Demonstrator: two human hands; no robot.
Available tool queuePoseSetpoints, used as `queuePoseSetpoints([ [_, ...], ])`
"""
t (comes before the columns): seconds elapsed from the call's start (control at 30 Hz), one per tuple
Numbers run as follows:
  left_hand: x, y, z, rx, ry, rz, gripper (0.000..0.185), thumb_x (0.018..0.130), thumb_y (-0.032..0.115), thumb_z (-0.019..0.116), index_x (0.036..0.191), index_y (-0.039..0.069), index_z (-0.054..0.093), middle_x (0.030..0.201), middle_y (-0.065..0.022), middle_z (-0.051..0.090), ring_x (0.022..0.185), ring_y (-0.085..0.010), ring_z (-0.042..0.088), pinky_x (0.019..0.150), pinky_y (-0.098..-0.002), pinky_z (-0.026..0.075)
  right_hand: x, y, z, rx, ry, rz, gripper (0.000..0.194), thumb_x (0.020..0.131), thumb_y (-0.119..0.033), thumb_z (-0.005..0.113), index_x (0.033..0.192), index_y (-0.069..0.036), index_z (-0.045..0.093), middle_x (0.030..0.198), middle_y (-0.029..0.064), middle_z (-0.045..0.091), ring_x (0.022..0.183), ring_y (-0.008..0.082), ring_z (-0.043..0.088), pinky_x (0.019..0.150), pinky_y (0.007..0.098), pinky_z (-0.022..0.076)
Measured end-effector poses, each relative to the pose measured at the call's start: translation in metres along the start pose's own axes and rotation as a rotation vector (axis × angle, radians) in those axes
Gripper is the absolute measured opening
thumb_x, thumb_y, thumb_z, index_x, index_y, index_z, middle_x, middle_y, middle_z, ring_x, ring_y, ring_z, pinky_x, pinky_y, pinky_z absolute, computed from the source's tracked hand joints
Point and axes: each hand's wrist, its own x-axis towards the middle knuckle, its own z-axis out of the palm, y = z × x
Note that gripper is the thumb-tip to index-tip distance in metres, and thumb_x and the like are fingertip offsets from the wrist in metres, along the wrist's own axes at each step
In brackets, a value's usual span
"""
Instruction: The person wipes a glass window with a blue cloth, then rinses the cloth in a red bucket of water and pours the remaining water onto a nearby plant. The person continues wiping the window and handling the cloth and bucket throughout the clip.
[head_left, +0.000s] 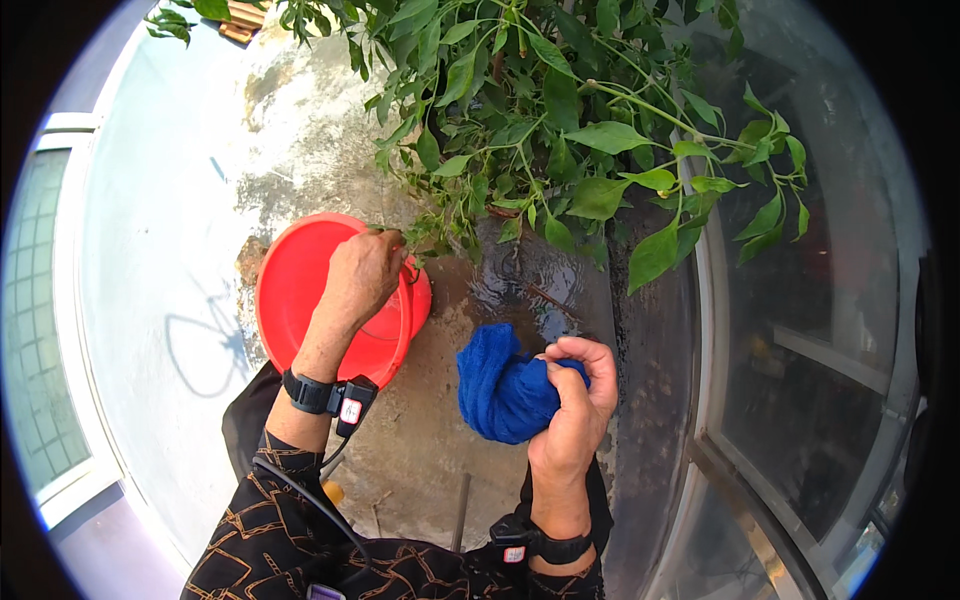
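Observation:
A red plastic bucket (300, 285) stands tilted at the left of centre, its inside facing up towards me. My left hand (365, 271) is closed at the bucket's far right rim, where a piece of the handle shows by the fingers. To the right, my right hand (577, 409) grips a bunched blue cloth (499, 390) between thumb and fingers above the concrete floor. Both wrists wear black straps with small devices.
Leafy green pepper plants (540, 127) hang over the top of the view. Wet concrete (517, 281) with rippling water and a twig lies below them. A glass-panelled frame (705, 330) runs along the right, a pale wall (165, 247) along the left.

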Motion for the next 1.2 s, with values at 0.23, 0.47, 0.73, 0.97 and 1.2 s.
queuePoseSetpoints([
  [0.23, 0.154, -0.016, -0.009, 0.189, 0.542, 0.567, 0.021, 0.084, 0.014, 0.062, 0.102, 0.004, 0.065, 0.100, -0.0174, 0.062, 0.091, -0.0383, 0.062, 0.080, -0.0496, 0.048, 0.003, 0.004, 0.008, -0.027, -0.010, 0.036, 0.023, 0.081, 0.005, 0.053, 0.102, -0.001, 0.061, 0.095, 0.0078, 0.062, 0.089, 0.0170, 0.060, 0.087, 0.0298, 0.0485],
  [0.47, 0.186, -0.021, -0.017, 0.498, 0.289, 0.352, 0.025, 0.086, 0.015, 0.061, 0.109, 0.010, 0.066, 0.111, -0.0127, 0.065, 0.111, -0.0364, 0.057, 0.098, -0.0555, 0.041, 0.011, 0.008, 0.017, -0.032, -0.025, 0.040, 0.024, 0.080, 0.007, 0.056, 0.101, -0.002, 0.062, 0.095, 0.0057, 0.062, 0.089, 0.0135, 0.058, 0.085, 0.0270, 0.0474],
  [0.73, 0.181, -0.008, -0.005, 0.241, 0.608, 0.716, 0.028, 0.079, 0.005, 0.063, 0.107, 0.001, 0.062, 0.098, -0.0198, 0.063, 0.094, -0.0374, 0.062, 0.083, -0.0416, 0.052, 0.017, 0.009, 0.030, -0.033, -0.048, 0.061, 0.023, 0.080, 0.006, 0.057, 0.101, -0.002, 0.062, 0.095, 0.0057, 0.062, 0.088, 0.0130, 0.057, 0.085, 0.0267, 0.0471],
  [0.97, 0.215, -0.044, 0.061, -0.047, 0.382, 0.371, 0.026, 0.087, 0.004, 0.055, 0.113, 0.000, 0.060, 0.107, -0.0204, 0.062, 0.101, -0.0356, 0.062, 0.089, -0.0405, 0.050, 0.015, 0.013, 0.039, -0.068, -0.056, 0.073, 0.022, 0.080, 0.006, 0.057, 0.100, -0.001, 0.062, 0.094, 0.0054, 0.062, 0.089, 0.0126, 0.057, 0.085, 0.0266, 0.0469],
  [1.2, 0.214, -0.028, 0.061, 0.155, 0.154, 0.219, 0.039, 0.091, 0.007, 0.052, 0.130, -0.002, 0.053, 0.118, -0.0250, 0.060, 0.112, -0.0362, 0.060, 0.095, -0.0419, 0.048, 0.013, 0.015, 0.038, -0.093, -0.062, 0.063, 0.021, 0.080, 0.006, 0.056, 0.100, -0.001, 0.062, 0.094, 0.0053, 0.062, 0.089, 0.0125, 0.057, 0.085, 0.0266, 0.0466],
])
